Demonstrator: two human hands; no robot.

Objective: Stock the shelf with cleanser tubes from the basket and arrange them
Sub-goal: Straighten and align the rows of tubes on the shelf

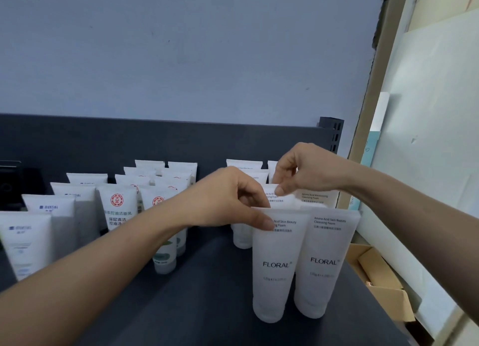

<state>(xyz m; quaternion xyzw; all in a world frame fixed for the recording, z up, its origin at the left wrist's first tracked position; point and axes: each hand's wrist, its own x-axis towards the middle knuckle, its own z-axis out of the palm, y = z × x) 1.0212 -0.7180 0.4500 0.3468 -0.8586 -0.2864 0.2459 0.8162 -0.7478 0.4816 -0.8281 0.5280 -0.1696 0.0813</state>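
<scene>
White FLORAL cleanser tubes stand upright, cap down, on the dark shelf [202,294] at the right. My left hand [228,198] pinches the top edge of the front-left FLORAL tube [274,265]. Beside that tube stands a second front tube [324,262]. My right hand [308,169] pinches the top of a tube in the row behind [281,199]. More FLORAL tubes line up behind, partly hidden by my hands. The basket is out of sight.
Rows of other white tubes fill the shelf: red-logo ones [118,208] in the middle and blue-logo ones [26,242] at the left. A dark back panel [155,138] closes the shelf. An open cardboard box [383,281] sits beyond the right edge.
</scene>
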